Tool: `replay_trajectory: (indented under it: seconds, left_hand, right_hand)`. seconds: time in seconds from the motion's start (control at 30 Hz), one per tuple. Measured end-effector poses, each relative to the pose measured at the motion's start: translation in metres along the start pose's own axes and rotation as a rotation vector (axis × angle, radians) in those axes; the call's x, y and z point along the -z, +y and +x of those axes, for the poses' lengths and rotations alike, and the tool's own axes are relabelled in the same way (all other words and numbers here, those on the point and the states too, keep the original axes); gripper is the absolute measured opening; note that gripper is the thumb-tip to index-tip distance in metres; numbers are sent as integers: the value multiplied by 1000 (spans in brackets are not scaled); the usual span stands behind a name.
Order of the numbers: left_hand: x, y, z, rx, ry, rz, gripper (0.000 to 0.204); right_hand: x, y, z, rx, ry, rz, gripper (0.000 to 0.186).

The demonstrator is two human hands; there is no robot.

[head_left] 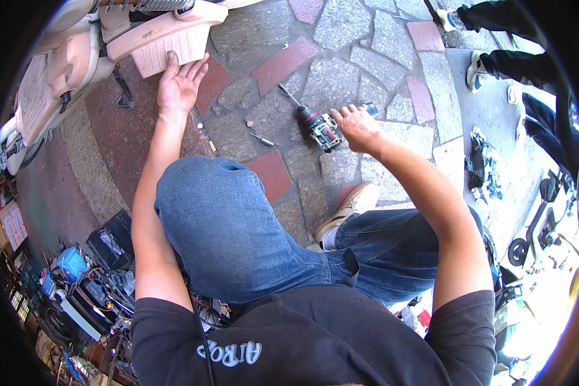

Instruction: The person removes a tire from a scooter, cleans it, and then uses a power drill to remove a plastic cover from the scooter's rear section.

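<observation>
My right hand (358, 130) is closed around the handle of a cordless drill (323, 130). The drill lies on its side at or just above the paving, and its long bit (289, 94) points to the far left. Palm up, my left hand (181, 85) has its fingers stretched out. It is at the lower edge of a pale pink plastic panel (167, 46) on a scooter, and the thumb overlaps the panel's ribbed face. A small screwdriver or loose bit (262, 139) lies on the stones between my arms.
The scooter's body (64, 71) fills the far left, with its pedal or stand (124, 96) below. Parts and cables clutter the near left around a blue box (73, 262). People's legs (518, 67) stand at the far right, and a kick scooter (537, 225) is at the right.
</observation>
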State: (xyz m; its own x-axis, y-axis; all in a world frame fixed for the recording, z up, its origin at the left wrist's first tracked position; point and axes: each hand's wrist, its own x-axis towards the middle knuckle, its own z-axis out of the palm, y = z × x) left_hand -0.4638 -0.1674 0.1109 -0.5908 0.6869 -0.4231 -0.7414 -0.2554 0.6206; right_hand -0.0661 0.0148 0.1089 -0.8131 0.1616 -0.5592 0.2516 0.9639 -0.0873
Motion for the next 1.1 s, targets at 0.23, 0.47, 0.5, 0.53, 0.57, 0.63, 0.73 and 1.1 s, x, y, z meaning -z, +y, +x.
replay_trajectory:
  seconds: [0.23, 0.47, 0.5, 0.53, 0.57, 0.63, 0.73, 1.1]
  left_hand:
    - [-1, 6, 1, 4, 47, 217, 50]
    - [-8, 7, -10, 18, 64, 235, 53]
    - [-7, 6, -11, 41, 92, 225, 55]
    - [-6, 7, -11, 41, 76, 231, 56]
    - [-5, 8, -10, 51, 82, 234, 56]
    - [-2, 9, -10, 42, 128, 216, 56]
    - [1, 19, -8, -52, 232, 125, 57]
    - [8, 43, -15, -138, 275, 115, 50]
  right_hand:
    - [-31, 3, 26, 27, 41, -155, 49]
    - [-28, 0, 51, 16, -57, -142, 28]
    - [-28, -2, 53, 9, -82, -151, 28]
    - [-27, -3, 54, -1, -87, -141, 30]
    - [-26, -4, 54, -5, -72, -138, 29]
    - [-26, -5, 51, -17, -87, -131, 28]
    - [-25, -3, 44, 0, -44, -134, 29]
    - [-34, -3, 44, -9, -5, -177, 34]
